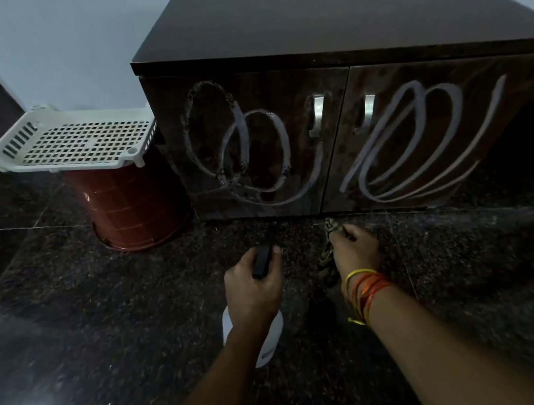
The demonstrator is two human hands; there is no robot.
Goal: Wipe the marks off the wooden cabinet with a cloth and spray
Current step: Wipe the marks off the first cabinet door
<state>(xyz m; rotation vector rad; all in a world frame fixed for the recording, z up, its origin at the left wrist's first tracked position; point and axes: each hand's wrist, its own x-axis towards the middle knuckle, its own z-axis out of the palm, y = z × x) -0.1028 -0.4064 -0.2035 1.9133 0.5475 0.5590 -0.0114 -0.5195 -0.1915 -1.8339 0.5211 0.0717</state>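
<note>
The left hand point(252, 286) is closed round the dark trigger head of a spray bottle point(256, 339), thumb along the head. The nozzle points forward at the lower front of the cabinet, a hold that suits firing at the doors without lifting the arm. The bottle's white body shows beneath the wrist. The right hand point(356, 249) is clamped on a bunched, patterned cloth point(330, 251), low over the floor point(109, 364) and just short of the cabinet base (kept ready, in my judgement, to follow the spray).

The wooden cabinet point(319, 31) stands against the wall. Both doors carry looping white marks point(406, 146). Those on the left door look blotched and broken at the far loop, which may be wetting; those on the right door are solid. The two metal handles point(318, 115) lie within the scrawl and will obstruct a flat wipe.

Left of the cabinet, a white perforated tray point(73, 141) rests on an upturned red bucket point(134, 204), touching nothing relevant.
</note>
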